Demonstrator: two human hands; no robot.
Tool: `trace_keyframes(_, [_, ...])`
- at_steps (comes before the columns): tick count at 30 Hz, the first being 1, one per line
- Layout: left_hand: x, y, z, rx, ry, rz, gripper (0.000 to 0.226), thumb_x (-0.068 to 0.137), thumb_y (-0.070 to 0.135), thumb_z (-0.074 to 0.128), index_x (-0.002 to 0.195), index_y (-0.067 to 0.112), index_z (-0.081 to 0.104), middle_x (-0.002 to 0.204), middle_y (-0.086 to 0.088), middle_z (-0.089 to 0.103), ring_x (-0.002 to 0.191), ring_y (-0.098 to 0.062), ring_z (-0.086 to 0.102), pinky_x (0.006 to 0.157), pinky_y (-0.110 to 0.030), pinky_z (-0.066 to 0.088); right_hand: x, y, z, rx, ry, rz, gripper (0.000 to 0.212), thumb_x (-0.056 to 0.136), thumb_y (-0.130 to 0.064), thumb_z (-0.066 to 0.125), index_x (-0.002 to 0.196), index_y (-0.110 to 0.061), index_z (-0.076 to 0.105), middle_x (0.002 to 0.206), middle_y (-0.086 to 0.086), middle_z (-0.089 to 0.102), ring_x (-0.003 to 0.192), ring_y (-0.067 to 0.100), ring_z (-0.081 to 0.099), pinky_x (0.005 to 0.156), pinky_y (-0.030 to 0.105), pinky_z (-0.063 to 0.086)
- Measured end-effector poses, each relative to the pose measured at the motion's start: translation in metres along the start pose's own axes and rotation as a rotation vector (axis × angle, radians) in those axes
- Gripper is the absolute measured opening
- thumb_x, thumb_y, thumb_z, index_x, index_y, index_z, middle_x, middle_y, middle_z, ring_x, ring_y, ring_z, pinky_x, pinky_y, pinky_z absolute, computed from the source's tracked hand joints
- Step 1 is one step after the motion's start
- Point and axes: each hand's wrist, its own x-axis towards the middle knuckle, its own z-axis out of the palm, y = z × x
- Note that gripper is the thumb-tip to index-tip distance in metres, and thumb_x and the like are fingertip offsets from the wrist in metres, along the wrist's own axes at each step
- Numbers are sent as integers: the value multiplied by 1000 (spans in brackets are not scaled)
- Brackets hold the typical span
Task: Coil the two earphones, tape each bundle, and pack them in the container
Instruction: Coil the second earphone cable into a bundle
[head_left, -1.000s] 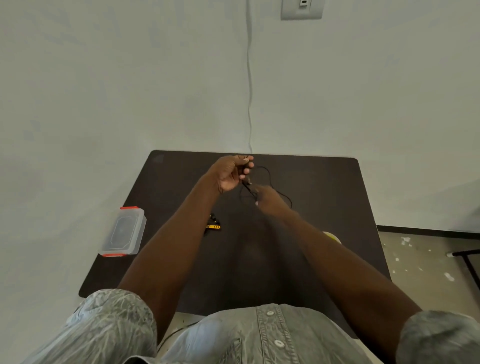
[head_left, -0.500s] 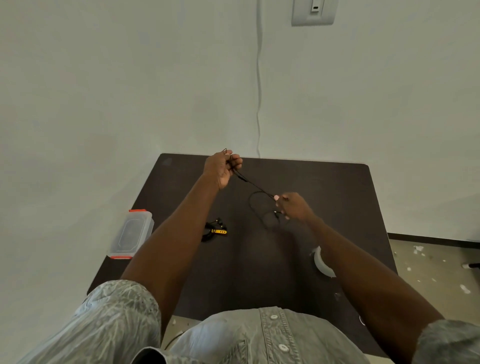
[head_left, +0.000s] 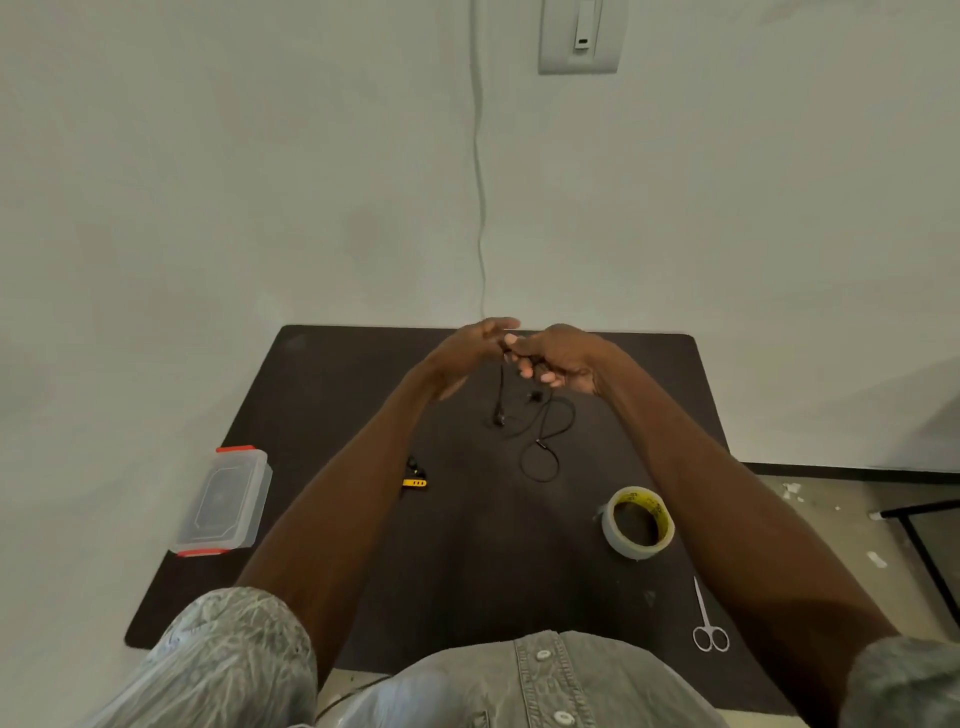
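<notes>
Over the far half of the table (head_left: 322, 395), both hands meet, fingertips touching. The left hand (head_left: 470, 351) has its fingers fairly straight, with the black earphone (head_left: 540, 441) cord caught at their tips; the right hand (head_left: 558, 358) curls round the same cord. Below the hands the cord hangs in loose loops onto the table. Beside the left forearm lies the second earphone (head_left: 415, 478), black with a yellow part. Well left of that arm sits the closed container (head_left: 223, 501). By the right forearm lie the tape (head_left: 638, 522) and, nearer the body, scissors (head_left: 707, 623).
</notes>
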Motion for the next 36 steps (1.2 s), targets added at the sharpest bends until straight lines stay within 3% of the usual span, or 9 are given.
trace_keyframes(3, [-13, 8, -2, 86, -84, 10, 12, 89, 12, 63, 99, 11, 70, 81, 0, 70, 79, -15, 63, 77, -22, 49, -1, -5, -2, 11, 7, -30, 47, 93, -48, 60, 97, -2, 71, 62, -1, 56, 44, 5, 38, 41, 18, 32])
trace_keyframes(8, [-16, -2, -23, -132, 488, -27, 20, 91, 2, 55, 106, -5, 67, 70, -10, 68, 55, -11, 63, 63, -21, 51, -19, -4, -39, 55, -172, -54, 15, 92, -20, 64, 93, -5, 64, 66, 3, 58, 55, 10, 53, 55, 20, 49])
trace_keyframes(14, [-14, -6, -43, 1, 689, -126, 24, 93, 18, 58, 106, 1, 69, 82, -6, 69, 78, -17, 64, 71, -20, 48, -47, -9, -69, 506, -353, -338, 34, 95, -12, 48, 126, -5, 59, 72, 3, 56, 55, 10, 51, 57, 24, 50])
trace_keyframes(19, [-14, 32, -19, 438, 420, 6, 74, 83, 2, 59, 149, 15, 30, 154, -5, 32, 140, -19, 32, 109, -25, 32, -46, -32, -42, 151, -135, -218, 25, 99, -23, 52, 98, -1, 64, 64, 4, 56, 40, 7, 40, 34, 17, 27])
trace_keyframes(21, [-18, 54, -7, 363, 177, 148, 72, 78, -3, 62, 142, 22, 42, 144, 2, 46, 127, -6, 44, 96, -12, 38, -41, -37, -30, -33, -43, -101, 34, 99, -33, 53, 89, -3, 64, 60, 3, 54, 37, 7, 35, 31, 18, 23])
trace_keyframes(24, [-29, 71, 6, 355, -49, 173, 25, 82, 1, 67, 104, 11, 69, 93, 8, 72, 91, 1, 64, 81, -10, 42, -40, -39, -21, -79, -65, -32, 37, 99, -38, 53, 82, -7, 63, 57, 1, 51, 35, 6, 29, 31, 18, 20])
trace_keyframes(27, [-37, 64, -3, 180, 54, 150, 16, 87, 14, 67, 98, 4, 74, 86, -5, 75, 84, -11, 70, 78, -9, 45, -44, -36, -32, 2, -112, -62, 31, 97, -36, 56, 85, -8, 64, 58, -1, 51, 39, 6, 33, 34, 17, 23])
trace_keyframes(31, [-38, 30, -30, -1, 597, 68, 13, 88, 13, 65, 97, 9, 74, 89, -7, 74, 84, -19, 71, 84, -30, 52, -52, -11, -67, 290, -166, -202, 21, 93, -21, 56, 96, -3, 66, 65, 2, 53, 46, 8, 44, 44, 18, 37])
trace_keyframes(36, [-33, 22, -31, 493, 647, -198, 49, 86, 14, 65, 133, 8, 53, 134, -13, 54, 124, -28, 50, 100, -33, 41, -54, -3, -61, 665, -81, -298, 23, 94, -7, 49, 116, -1, 55, 71, 6, 62, 47, 8, 51, 47, 17, 41])
